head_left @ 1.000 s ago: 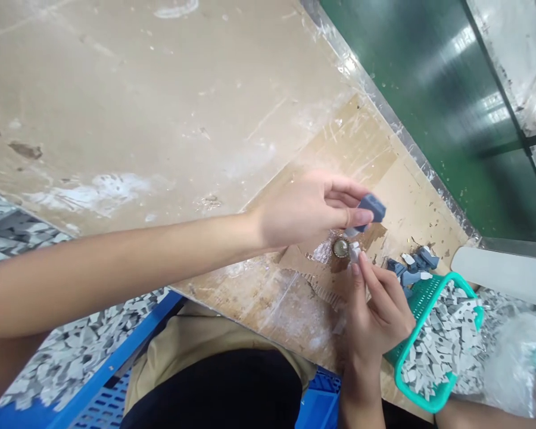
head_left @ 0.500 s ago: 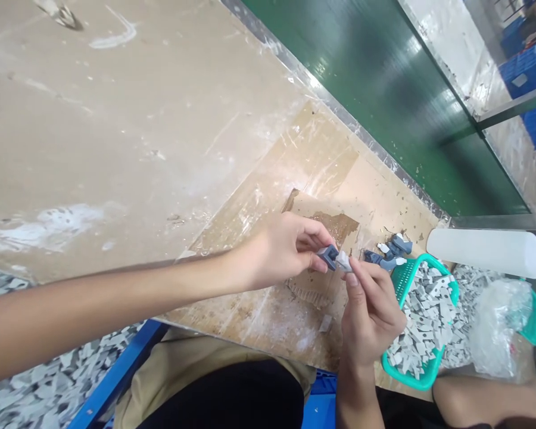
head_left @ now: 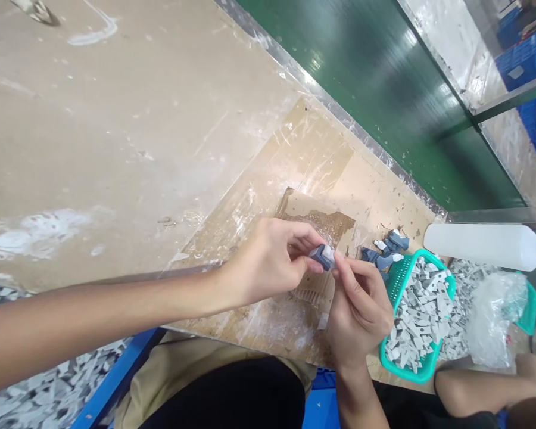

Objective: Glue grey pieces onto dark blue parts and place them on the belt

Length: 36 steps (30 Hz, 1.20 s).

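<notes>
Between thumb and fingers, my left hand (head_left: 279, 256) pinches a small dark blue-grey plastic part (head_left: 322, 257) with a notched end. My right hand (head_left: 361, 301) grips a small white plastic piece (head_left: 329, 253) by its fingertips. The white piece sits in the notch of the blue-grey part, partly hidden by the fingers. Both hands are above a worn piece of cardboard (head_left: 315, 205) on the table. To the right of my hands lie several blue-grey parts with white ends (head_left: 386, 247).
A green basket (head_left: 390, 286) full of small grey-white pieces stands at my right, near a white bottle (head_left: 482, 244) and a clear plastic bag (head_left: 495, 316). Another person's arm (head_left: 482, 384) is at lower right. At lower left is a blue crate (head_left: 116, 381) of similar pieces.
My right hand has moved left, bringing the white piece from the edge of the blue-grey part into its notch. At lower right, more of the other person has come into view.
</notes>
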Available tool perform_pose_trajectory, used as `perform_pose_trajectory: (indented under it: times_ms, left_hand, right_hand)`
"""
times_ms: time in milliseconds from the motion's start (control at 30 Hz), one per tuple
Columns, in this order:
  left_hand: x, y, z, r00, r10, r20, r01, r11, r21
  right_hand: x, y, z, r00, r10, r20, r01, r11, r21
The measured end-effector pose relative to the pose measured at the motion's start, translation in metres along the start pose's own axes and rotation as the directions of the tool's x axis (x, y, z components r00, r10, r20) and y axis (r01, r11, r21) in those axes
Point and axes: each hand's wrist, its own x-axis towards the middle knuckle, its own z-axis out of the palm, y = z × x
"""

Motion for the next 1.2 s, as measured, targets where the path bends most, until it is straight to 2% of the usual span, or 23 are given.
perform_pose_trajectory:
  times_ms: [133,300,467,567,633,700,767,867,933,1000,1067,1133,1200]
  left_hand:
    - [-0.001,0.002,0.002,0.999,-0.034,-0.009,0.034,0.999,0.013]
    - [-0.005,0.006,0.002,0.999,-0.012,-0.041,0.015,0.998,0.069]
    - [-0.004,0.006,0.000,0.999,0.004,-0.052,0.003,0.990,0.143]
    - [-0.001,0.007,-0.003,1.000,0.015,-0.014,-0.012,0.975,0.220]
    - [0.000,0.010,-0.005,0.999,0.006,0.037,-0.016,0.966,0.259]
    - [0.000,0.017,-0.006,0.999,-0.005,0.045,-0.007,0.965,0.262]
    - [0.001,0.027,-0.008,0.999,-0.004,-0.040,0.013,0.975,0.223]
    - [0.003,0.042,-0.008,0.970,-0.027,-0.240,0.059,0.990,0.128]
    - [0.007,0.048,-0.006,0.951,-0.060,-0.302,0.091,0.992,0.087]
    - [0.015,0.053,-0.002,0.948,-0.084,-0.306,0.118,0.989,0.092]
    - [0.029,0.058,0.001,0.950,-0.090,-0.299,0.137,0.980,0.143]
    - [0.049,0.066,0.004,0.955,-0.094,-0.282,0.165,0.957,0.240]
    - [0.074,0.079,0.008,0.960,-0.065,-0.273,0.153,0.937,0.314]
  right_hand:
    - [-0.001,-0.006,0.001,0.999,0.053,-0.004,-0.052,0.998,0.034]
    - [-0.005,-0.014,0.003,0.995,0.101,-0.005,-0.100,0.993,0.060]
    - [-0.006,-0.016,0.007,0.997,0.080,0.003,-0.080,0.994,0.068]
    - [0.000,-0.017,0.009,0.998,0.068,0.019,-0.069,0.995,0.077]
    - [0.003,-0.019,0.005,0.992,0.099,0.077,-0.104,0.992,0.066]
    - [0.004,-0.021,-0.006,0.980,0.146,0.137,-0.156,0.985,0.067]
    - [0.001,-0.018,-0.026,0.976,0.187,0.109,-0.195,0.979,0.067]
    - [-0.006,0.003,-0.068,0.955,0.273,-0.118,-0.282,0.956,-0.076]
    - [-0.008,0.028,-0.100,0.920,0.325,-0.221,-0.373,0.898,-0.233]
    - [-0.004,0.053,-0.126,0.907,0.392,-0.153,-0.420,0.829,-0.370]
    - [0.003,0.072,-0.140,0.881,0.473,-0.001,-0.409,0.760,-0.505]
    - [0.013,0.083,-0.141,0.841,0.532,0.103,-0.371,0.704,-0.606]
    - [0.020,0.086,-0.135,0.820,0.556,0.135,-0.345,0.668,-0.660]
